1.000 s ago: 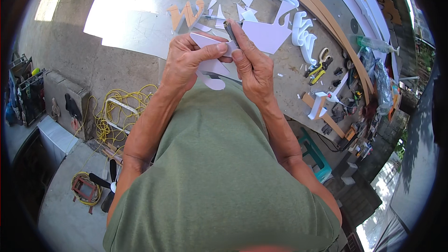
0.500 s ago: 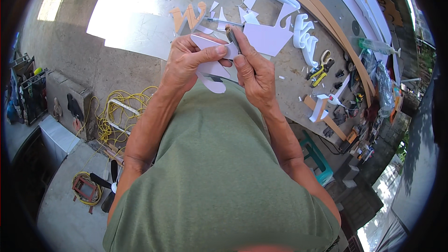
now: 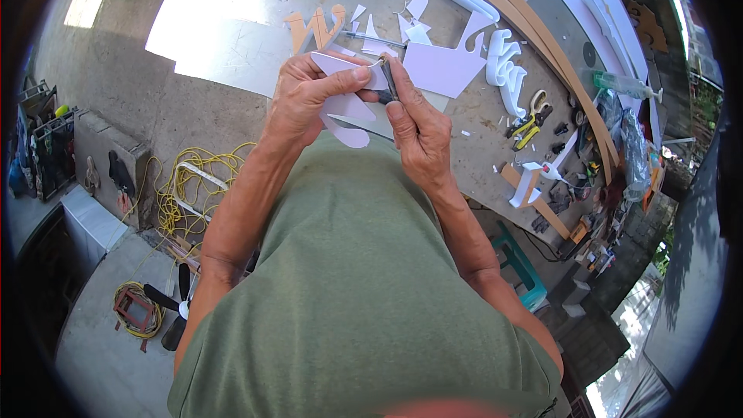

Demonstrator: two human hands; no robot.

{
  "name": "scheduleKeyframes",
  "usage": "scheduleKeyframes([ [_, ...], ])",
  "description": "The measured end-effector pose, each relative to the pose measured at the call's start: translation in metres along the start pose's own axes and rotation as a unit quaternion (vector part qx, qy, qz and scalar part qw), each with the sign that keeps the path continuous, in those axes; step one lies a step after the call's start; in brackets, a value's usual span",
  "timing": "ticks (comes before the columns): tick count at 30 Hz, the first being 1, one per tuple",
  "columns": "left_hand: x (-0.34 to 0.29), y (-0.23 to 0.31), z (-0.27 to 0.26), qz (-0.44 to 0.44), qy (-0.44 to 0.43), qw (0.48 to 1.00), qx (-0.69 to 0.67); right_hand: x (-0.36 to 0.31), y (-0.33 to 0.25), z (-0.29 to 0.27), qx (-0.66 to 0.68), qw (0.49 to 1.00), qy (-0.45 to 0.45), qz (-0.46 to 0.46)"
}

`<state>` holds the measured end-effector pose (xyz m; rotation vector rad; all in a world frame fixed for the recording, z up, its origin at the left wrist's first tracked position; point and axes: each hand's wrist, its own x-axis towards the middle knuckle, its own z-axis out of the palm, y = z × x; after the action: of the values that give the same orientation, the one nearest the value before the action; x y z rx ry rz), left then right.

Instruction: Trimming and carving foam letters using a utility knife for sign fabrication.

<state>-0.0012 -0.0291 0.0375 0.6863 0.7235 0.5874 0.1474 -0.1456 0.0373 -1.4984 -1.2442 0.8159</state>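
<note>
Left hand (image 3: pixel 303 99): closed, pinching white cut-out (image 3: pixel 331 64). Right hand (image 3: pixel 422 125), at its four o'clock: closed round dark cutter (image 3: pixel 389 81). Step, seemingly: trimming; next stroke wants steady support.

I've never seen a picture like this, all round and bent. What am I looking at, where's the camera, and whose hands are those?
There's no machine here, just a person's bare hands. The view comes from a wide fisheye camera worn on their head and looking down, which is why straight edges bend. The green shirt below is their own.

The left hand holds a white cut-out. The right hand grips a dark tool at its edge; the tool's tip is too small to make out.

On the grey table lie white scraps, white letters, long brown strips and yellow-handled cutters.
</note>
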Motion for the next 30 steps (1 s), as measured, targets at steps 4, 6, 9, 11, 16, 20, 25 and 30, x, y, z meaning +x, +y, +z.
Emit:
scheduleKeyframes([
  [4, -0.002, -0.008, -0.002, -0.005, -0.016, 1.0, -0.001, 0.013, -0.012, 0.002, 0.069, 0.996, 0.007, 0.054],
  [6, -0.003, -0.005, 0.001, 0.007, 0.011, 1.0, -0.007, 0.012, -0.014, 0.002, 0.08, 0.996, 0.003, 0.031],
  [9, 0.0, 0.0, -0.004, -0.017, -0.009, 1.0, 0.013, 0.001, 0.001, -0.001, 0.016, 0.999, -0.008, 0.035],
  [11, -0.002, -0.009, -0.004, -0.031, -0.024, 0.999, 0.0, 0.017, -0.011, 0.001, 0.054, 0.997, -0.003, 0.054],
  [16, 0.009, 0.005, -0.015, -0.001, 0.007, 1.0, 0.008, -0.002, 0.007, 0.001, -0.014, 0.999, -0.018, -0.036],
  [20, 0.007, 0.02, -0.023, -0.026, 0.007, 0.999, 0.03, -0.017, 0.012, -0.004, -0.055, 0.998, -0.025, 0.013],
  [25, 0.008, 0.016, -0.011, -0.048, 0.023, 0.998, 0.035, 0.002, 0.008, -0.002, 0.18, 0.968, 0.103, 0.138],
  [30, 0.016, 0.003, -0.004, -0.032, 0.063, 0.997, -0.009, 0.022, -0.002, 0.015, 0.148, 0.978, 0.099, 0.11],
])
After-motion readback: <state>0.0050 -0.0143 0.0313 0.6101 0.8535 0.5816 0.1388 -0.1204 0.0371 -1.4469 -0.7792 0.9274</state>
